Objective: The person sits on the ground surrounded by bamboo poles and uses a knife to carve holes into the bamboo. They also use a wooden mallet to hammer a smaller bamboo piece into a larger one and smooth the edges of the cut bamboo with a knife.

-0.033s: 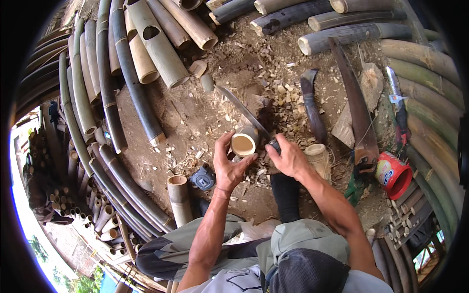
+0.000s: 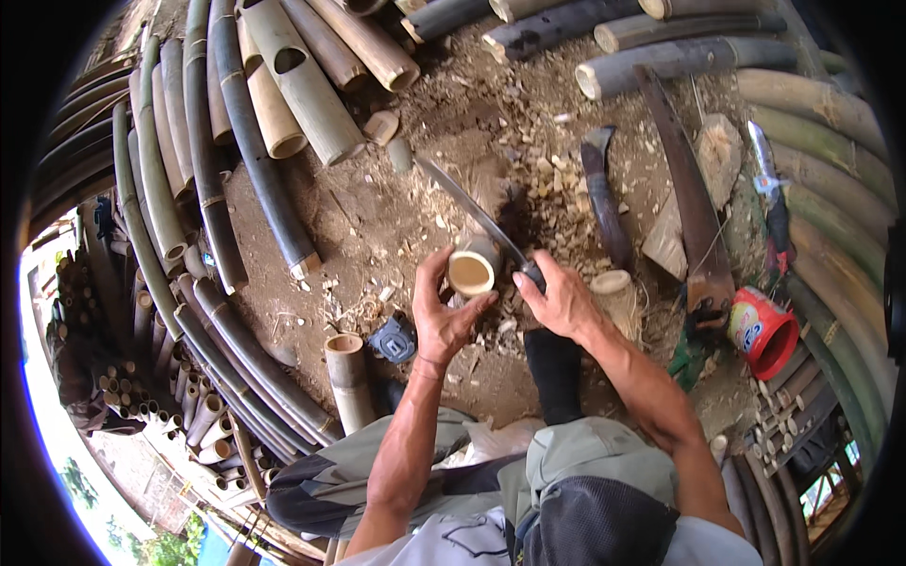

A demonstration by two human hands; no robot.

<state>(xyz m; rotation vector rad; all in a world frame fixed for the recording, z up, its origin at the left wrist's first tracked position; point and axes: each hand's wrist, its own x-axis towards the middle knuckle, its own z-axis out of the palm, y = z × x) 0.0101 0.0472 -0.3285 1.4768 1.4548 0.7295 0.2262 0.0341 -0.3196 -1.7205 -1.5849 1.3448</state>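
My left hand (image 2: 442,316) is curled round a short bamboo section (image 2: 483,249). The section's open, pale-rimmed end faces up toward me, and the hollow inside shows. In my right hand (image 2: 562,300) is the dark handle of a long knife (image 2: 475,213), its fingers wrapped round it. The blade slants up and to the left, passing just beyond the bamboo section's right side; whether it touches cannot be made out. Below the left hand a blue-grey tape measure (image 2: 393,340) lies on the ground, beside an upright bamboo piece (image 2: 349,385).
Wood chips (image 2: 552,179) litter the dirt. To the right lie a dark curved tool (image 2: 603,193), a handsaw (image 2: 687,179), a wooden block (image 2: 719,156), a knife with a pale guard (image 2: 764,156) and a red plastic tub (image 2: 769,341). Bamboo poles (image 2: 253,141) flank both sides and the far edge.
The view has shifted very slightly. Both hands keep the same hold, and the bamboo section's open end has tipped a little.
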